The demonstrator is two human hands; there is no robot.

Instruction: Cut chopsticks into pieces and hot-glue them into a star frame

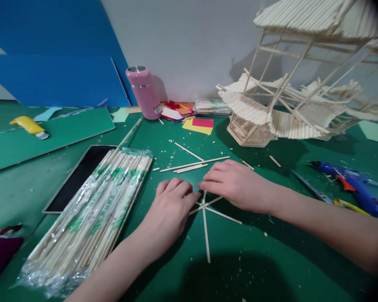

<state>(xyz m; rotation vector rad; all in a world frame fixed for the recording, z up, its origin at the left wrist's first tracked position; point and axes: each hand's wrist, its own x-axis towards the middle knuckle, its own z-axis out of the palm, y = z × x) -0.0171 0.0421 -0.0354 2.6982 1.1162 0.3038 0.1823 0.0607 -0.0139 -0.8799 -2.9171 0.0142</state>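
Observation:
Thin wooden sticks crossed at one centre form a star on the green table. My left hand is at the star's left side, its fingers curled and the thumb reaching toward the centre. From the upper right, my right hand bends over the star with its fingers pressed together. Stick ends run in under both hands, and the fingertips are partly hidden. Just beyond the hands lie a long loose stick and a few shorter ones. A plastic-wrapped bundle of chopsticks is left of my left hand.
A stick-built pavilion model stands at the back right. A blue glue gun and a metal blade-like tool lie right. Behind are a pink flask and coloured paper. A yellow cutter rests on a green board.

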